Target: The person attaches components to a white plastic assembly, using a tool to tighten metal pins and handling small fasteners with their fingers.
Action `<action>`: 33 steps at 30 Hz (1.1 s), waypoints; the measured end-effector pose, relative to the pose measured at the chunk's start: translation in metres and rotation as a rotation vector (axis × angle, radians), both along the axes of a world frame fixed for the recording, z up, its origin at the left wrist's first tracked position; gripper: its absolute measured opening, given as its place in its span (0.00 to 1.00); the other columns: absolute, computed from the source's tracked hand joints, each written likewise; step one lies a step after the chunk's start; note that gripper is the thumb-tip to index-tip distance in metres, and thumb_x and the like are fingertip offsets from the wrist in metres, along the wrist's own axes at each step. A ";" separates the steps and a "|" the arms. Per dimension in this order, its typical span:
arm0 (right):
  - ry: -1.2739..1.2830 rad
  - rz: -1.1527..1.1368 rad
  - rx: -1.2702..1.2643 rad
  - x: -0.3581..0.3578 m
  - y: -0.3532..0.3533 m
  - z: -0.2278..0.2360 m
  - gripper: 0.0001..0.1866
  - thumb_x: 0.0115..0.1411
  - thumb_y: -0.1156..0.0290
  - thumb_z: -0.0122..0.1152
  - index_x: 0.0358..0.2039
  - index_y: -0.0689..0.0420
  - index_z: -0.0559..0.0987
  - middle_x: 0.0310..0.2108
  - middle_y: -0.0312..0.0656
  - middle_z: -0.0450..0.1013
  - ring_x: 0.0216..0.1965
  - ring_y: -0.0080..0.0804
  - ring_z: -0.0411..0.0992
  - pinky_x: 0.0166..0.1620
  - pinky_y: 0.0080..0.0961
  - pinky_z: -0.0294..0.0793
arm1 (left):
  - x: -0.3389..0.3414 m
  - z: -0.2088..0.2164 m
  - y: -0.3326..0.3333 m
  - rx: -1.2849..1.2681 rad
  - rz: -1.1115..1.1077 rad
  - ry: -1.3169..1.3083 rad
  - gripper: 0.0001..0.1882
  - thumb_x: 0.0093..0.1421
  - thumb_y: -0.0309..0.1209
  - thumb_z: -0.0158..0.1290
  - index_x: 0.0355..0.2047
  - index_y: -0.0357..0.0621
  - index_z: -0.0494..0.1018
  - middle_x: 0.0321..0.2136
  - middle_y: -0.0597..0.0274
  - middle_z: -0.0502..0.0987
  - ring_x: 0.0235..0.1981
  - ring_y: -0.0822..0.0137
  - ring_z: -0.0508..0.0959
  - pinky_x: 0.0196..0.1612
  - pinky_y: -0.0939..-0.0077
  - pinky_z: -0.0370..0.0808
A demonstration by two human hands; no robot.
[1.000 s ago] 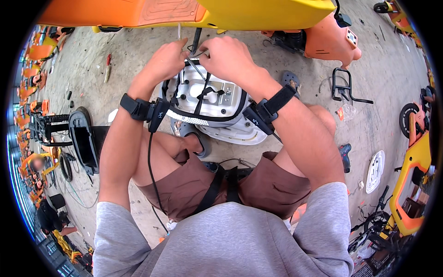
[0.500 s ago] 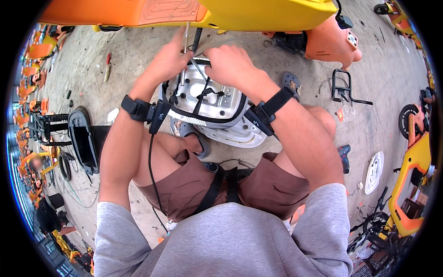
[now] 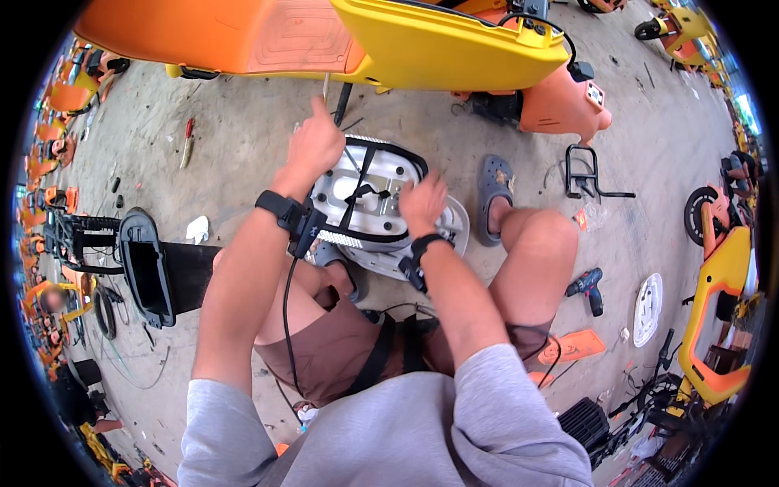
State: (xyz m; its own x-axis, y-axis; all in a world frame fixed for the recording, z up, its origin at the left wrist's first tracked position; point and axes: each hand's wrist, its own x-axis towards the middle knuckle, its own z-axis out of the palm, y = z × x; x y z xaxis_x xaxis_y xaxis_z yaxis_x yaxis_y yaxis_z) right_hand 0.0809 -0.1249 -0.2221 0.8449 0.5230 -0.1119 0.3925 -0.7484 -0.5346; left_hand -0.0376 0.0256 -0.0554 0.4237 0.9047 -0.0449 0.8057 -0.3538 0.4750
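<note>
Between my knees lies a white seat-shaped base with a black rim, black straps and several dark studs, its underside up. My left hand is closed over its far left edge. A thin metal rod sticks up past those fingers toward the yellow scooter body; another thin rod slants from below the hand onto the base. Over the right rim of the base is my right hand, slightly blurred, fingers apart and nothing visible in them. Whether it touches the rim, I cannot tell. Another white panel lies beneath the base.
The yellow and orange scooter body spans the far side. A black bin-like part stands left, with a red-handled tool beyond. On the right are a black tube frame, a drill and a white oval panel.
My right hand has left the far edge of the base, opened, and come nearer and rightward. The left hand stays closed at the far left. The view has shifted, showing more of the scooter.
</note>
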 end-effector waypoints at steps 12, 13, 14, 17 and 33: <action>-0.028 0.138 0.036 -0.020 -0.055 -0.083 0.40 0.63 0.72 0.57 0.73 0.50 0.52 0.60 0.51 0.66 0.53 0.55 0.70 0.52 0.53 0.70 | -0.032 -0.013 0.014 0.064 -0.094 0.069 0.18 0.70 0.35 0.47 0.54 0.38 0.60 0.34 0.31 0.79 0.39 0.30 0.77 0.43 0.40 0.72; -0.038 0.130 0.049 -0.018 -0.055 -0.087 0.40 0.63 0.73 0.58 0.73 0.51 0.53 0.59 0.52 0.67 0.51 0.55 0.71 0.51 0.51 0.71 | -0.028 -0.009 0.008 0.026 -0.126 0.088 0.18 0.70 0.35 0.47 0.54 0.39 0.60 0.34 0.32 0.79 0.39 0.30 0.77 0.42 0.41 0.73; -0.039 0.130 0.074 -0.016 -0.054 -0.089 0.40 0.62 0.74 0.58 0.73 0.51 0.54 0.59 0.52 0.68 0.50 0.55 0.71 0.51 0.51 0.71 | -0.021 0.000 -0.002 -0.010 -0.160 0.109 0.17 0.70 0.35 0.47 0.54 0.40 0.60 0.33 0.33 0.79 0.38 0.31 0.77 0.42 0.41 0.73; -0.036 0.119 0.117 -0.013 -0.051 -0.090 0.39 0.62 0.75 0.58 0.72 0.51 0.55 0.58 0.51 0.69 0.50 0.56 0.72 0.51 0.50 0.72 | -0.003 0.011 -0.021 -0.072 -0.253 0.095 0.15 0.70 0.34 0.48 0.51 0.40 0.63 0.31 0.33 0.78 0.37 0.29 0.76 0.43 0.40 0.72; 0.081 0.054 0.221 -0.023 -0.057 -0.090 0.39 0.63 0.75 0.56 0.73 0.52 0.53 0.62 0.52 0.67 0.54 0.57 0.71 0.55 0.50 0.71 | 0.010 -0.001 -0.006 -0.026 -0.250 0.059 0.17 0.63 0.40 0.59 0.37 0.35 0.78 0.23 0.53 0.79 0.20 0.62 0.79 0.26 0.65 0.76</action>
